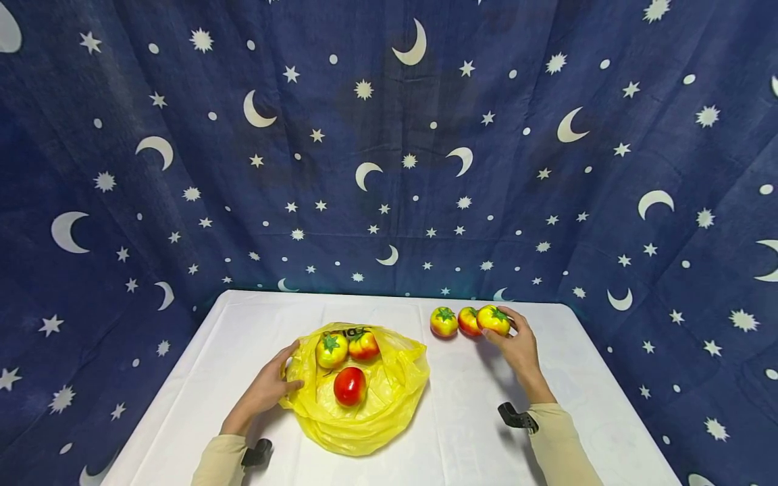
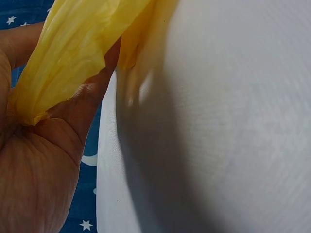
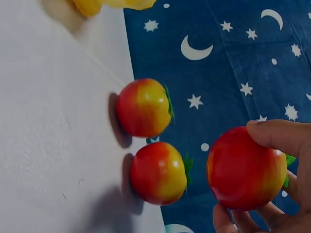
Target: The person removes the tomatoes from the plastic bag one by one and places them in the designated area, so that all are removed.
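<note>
While the bag (image 1: 358,435) gapes, one tomato (image 1: 494,319) is held.

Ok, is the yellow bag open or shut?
Open. The bag gapes wide in the head view, three fruits showing inside, with the left hand holding its edge.

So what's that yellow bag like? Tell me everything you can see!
The bag is yellow and looks like thin, crinkly plastic, a bit see-through, with dark letters near its far edge. It sits on the white table with its mouth wide open and three tomatoes showing inside. The left hand holds its left edge.
</note>
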`<state>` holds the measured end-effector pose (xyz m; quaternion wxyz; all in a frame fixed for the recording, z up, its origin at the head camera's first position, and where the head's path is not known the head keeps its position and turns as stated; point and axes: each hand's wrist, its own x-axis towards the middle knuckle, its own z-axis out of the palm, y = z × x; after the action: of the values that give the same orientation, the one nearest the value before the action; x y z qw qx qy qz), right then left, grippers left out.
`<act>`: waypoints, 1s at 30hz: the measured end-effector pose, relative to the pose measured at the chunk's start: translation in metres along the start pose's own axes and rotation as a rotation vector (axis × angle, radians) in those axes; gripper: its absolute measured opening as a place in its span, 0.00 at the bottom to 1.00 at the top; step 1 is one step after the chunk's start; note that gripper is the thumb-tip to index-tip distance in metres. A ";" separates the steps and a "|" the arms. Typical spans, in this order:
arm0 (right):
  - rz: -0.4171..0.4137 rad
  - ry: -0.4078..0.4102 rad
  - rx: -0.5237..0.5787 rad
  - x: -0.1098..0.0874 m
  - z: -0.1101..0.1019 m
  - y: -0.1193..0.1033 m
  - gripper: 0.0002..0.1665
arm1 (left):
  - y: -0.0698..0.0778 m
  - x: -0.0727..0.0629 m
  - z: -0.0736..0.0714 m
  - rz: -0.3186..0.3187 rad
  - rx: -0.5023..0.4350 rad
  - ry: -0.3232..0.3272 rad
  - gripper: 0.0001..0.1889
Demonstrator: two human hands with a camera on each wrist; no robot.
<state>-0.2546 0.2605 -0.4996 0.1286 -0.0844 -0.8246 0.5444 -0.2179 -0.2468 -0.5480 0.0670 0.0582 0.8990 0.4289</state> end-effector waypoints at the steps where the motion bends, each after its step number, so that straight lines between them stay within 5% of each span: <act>1: 0.005 0.004 0.007 0.001 -0.001 0.001 0.39 | 0.000 0.000 0.000 0.000 -0.001 0.000 0.46; 30: 0.151 0.070 -0.079 0.017 -0.013 0.037 0.41 | -0.003 -0.001 0.001 0.001 -0.009 0.004 0.46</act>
<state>-0.2674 0.2908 -0.5266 0.1124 -0.1704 -0.8317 0.5164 -0.2168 -0.2478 -0.5509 0.0654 0.0577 0.8971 0.4332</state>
